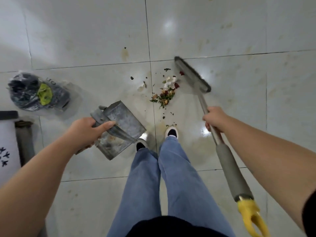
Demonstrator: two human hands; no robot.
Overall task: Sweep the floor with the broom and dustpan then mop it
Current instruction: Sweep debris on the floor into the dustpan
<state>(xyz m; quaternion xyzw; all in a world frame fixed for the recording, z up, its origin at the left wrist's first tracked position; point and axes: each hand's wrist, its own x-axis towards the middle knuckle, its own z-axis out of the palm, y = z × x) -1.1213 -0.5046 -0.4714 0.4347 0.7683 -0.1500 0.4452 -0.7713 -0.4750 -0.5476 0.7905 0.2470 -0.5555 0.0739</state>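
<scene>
My left hand (87, 131) grips the handle of a grey metal dustpan (119, 129), held tilted above the floor just left of my feet. My right hand (214, 119) holds the metal shaft of a broom (227, 165) with a grey foam grip and a yellow end. The broom's grey head (192, 74) rests on the tiles, blurred, right beside a small heap of litter (166, 93): leaves, white scraps and red bits. Yellowish stains (125, 54) mark the glossy white floor.
A clear plastic bag (38, 93) holding dark things and something green lies on the floor at the left. A white mat and a grey roll (24, 142) sit at the left edge. My feet in white shoes (171, 132) stand just behind the litter.
</scene>
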